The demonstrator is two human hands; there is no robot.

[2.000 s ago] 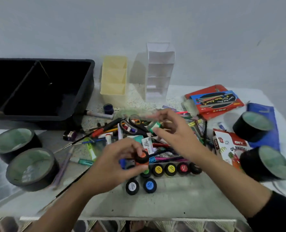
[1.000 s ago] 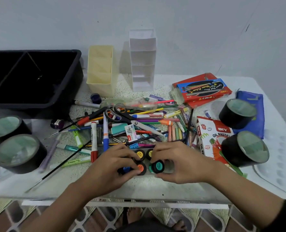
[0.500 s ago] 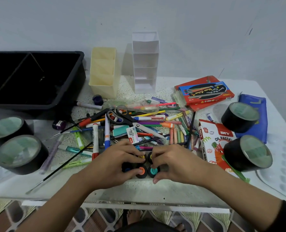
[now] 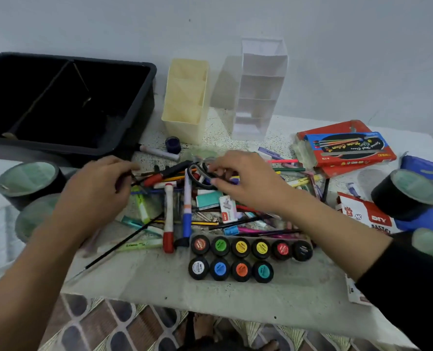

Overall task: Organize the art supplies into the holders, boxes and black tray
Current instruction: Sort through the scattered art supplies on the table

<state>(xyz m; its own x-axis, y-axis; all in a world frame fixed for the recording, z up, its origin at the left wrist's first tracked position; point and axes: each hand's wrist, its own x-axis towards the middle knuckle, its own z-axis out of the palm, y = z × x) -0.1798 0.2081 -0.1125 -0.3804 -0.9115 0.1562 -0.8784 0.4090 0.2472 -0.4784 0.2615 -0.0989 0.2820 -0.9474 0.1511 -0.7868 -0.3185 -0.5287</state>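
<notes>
Both hands have left the paint pots (image 4: 241,247). A second ago they were cupped over them at the near edge of the worktop (image 4: 147,279); now the pots stand in two tidy rows, six behind and four in front, so I judge that grouping done, though they are not yet in any container. My right hand (image 4: 245,183) has gone up into the pile of pens and markers, fingers curled and pinching the black handle loops of the scissors (image 4: 197,174). My left hand (image 4: 94,196) sits at the pile's left edge, fingers curled by some thin dark brush handles; whether it actually grips one I cannot tell. The black tray (image 4: 144,97) at far left, the yellow holder (image 4: 185,102) and the white holder (image 4: 258,92) stand behind the pile. Sorting the long items looks like the next stage.
</notes>
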